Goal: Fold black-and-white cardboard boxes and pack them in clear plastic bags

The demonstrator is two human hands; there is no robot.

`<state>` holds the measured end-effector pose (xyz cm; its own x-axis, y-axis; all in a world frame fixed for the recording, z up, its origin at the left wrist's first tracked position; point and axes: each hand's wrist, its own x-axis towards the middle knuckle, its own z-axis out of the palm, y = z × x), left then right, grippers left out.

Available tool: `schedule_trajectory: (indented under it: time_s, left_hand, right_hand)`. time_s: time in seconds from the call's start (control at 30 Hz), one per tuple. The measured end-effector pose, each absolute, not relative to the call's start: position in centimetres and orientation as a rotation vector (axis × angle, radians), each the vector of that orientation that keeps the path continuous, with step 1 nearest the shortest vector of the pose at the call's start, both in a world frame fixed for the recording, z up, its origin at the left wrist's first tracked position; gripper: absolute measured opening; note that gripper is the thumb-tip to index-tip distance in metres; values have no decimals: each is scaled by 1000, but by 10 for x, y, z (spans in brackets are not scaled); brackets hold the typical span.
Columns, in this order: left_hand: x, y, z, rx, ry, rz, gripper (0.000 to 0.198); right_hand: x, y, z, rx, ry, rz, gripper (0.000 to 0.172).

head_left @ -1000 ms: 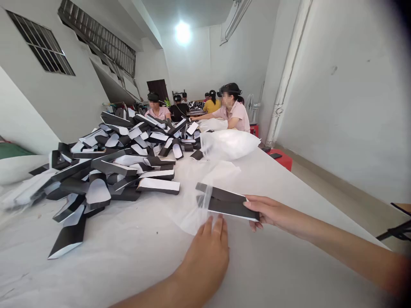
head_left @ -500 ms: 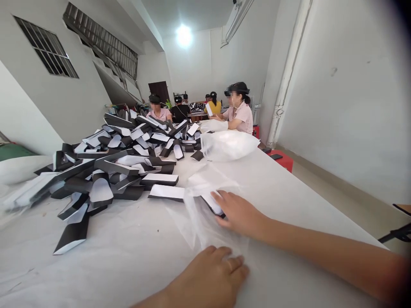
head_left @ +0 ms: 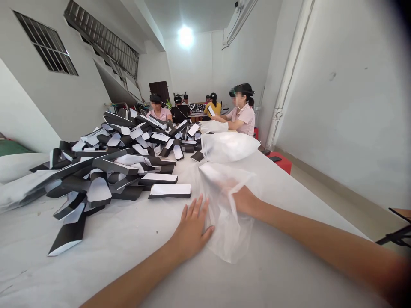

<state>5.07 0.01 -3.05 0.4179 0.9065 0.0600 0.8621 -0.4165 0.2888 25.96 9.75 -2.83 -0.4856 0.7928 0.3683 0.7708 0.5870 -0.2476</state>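
Note:
My right hand (head_left: 243, 199) reaches into a clear, milky plastic bag (head_left: 233, 239) lying on the white-covered table. Through the film its fingers are hazy, so I cannot make out how they are closed. A pale, flat shape shows inside the bag ahead of the fingertips, too veiled to be sure of. Beside the bag's left edge, my left hand (head_left: 192, 229) lies palm down with its fingers spread, holding nothing. Just beyond its fingertips lies a folded black-and-white card box (head_left: 170, 190).
A large heap of black-and-white folded card pieces (head_left: 128, 145) covers the table's left and back. A full plastic bag (head_left: 229, 146) sits farther back. A co-worker (head_left: 242, 111) sits at the far right, near a red stool (head_left: 282, 164) with a phone on it.
My right hand has gone from gripping a black-and-white box at the bag to being inside the bag. My left hand has moved away and left, its fingers now spread flat.

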Motion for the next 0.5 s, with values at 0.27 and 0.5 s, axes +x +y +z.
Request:
schedule_trajectory:
  time_s: [0.27, 0.5]
  left_hand:
    - [32, -1, -23, 2615, 1249, 91, 52]
    - [20, 2, -22, 2581, 1284, 106, 53]
  right_hand:
    - [250, 151, -52, -1245, -2315, 0, 50]
    - [248, 165, -56, -1227, -2281, 41, 46]
